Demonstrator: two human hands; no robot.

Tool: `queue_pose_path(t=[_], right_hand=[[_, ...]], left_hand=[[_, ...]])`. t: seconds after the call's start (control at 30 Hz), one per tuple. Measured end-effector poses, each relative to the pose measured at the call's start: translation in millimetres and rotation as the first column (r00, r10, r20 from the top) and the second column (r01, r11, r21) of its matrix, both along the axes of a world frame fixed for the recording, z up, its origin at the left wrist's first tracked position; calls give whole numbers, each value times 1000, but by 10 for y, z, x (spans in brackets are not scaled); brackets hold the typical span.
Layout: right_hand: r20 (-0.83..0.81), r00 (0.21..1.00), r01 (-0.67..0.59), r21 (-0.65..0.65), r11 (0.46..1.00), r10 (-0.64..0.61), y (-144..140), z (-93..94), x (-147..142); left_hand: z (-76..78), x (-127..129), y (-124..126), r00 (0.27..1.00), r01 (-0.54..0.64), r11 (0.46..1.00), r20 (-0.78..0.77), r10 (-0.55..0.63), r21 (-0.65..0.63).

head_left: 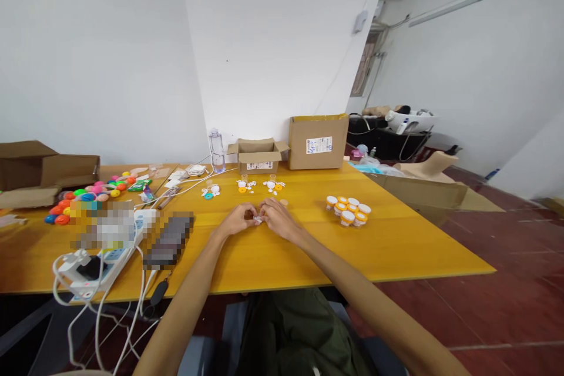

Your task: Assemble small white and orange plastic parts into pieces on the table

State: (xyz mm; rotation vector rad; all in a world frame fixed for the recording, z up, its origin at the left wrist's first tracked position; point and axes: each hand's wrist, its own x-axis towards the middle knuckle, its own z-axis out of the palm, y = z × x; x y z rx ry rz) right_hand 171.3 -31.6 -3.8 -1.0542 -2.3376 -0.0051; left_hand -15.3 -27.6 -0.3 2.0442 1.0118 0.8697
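Note:
My left hand (239,219) and my right hand (277,217) meet over the middle of the table, fingertips pinched together around a small whitish piece (258,220). Its kind is too small to tell, and the fingers cover most of it. Just beyond the hands lie small groups of white parts with coloured rings: a teal ring (208,195), a yellow ring (242,190) and another yellow ring (271,191). A round tan disc (284,202) rests close behind my right hand. Off to the right stands a cluster of small tubs (348,217) with white lids and orange rims.
A small open carton (258,158), a larger closed carton (318,144) and a clear bottle (217,153) stand along the wall. Leftward are colourful balls (88,197), an open box (70,170), a phone-like blurred object (170,241) and a power strip (118,252) with trailing white cables.

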Motion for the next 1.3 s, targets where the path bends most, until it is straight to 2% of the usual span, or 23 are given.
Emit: queue_pose_path(t=[0.5, 0.77, 0.93, 1.2, 1.3], right_hand=[[-6, 999, 37, -100, 994, -37, -28, 83, 25], [-3, 999, 48, -123, 991, -49, -49, 97, 52], [11, 999, 38, -146, 988, -37, -87, 127, 102], [94, 996, 18, -170, 985, -1, -161, 178, 132], [105, 994, 26, -181, 983, -7, -169, 200, 114]], left_hand=[[20, -4, -12, 999, -27, 1000, -28, 27, 7], [-33, -18, 22, 998, -27, 998, -51, 30, 50], [-35, -29, 25, 998, -18, 993, -63, 25, 114], [35, -57, -28, 977, 9, 955, -208, 55, 297], [34, -69, -31, 972, 15, 945, -226, 62, 325]])
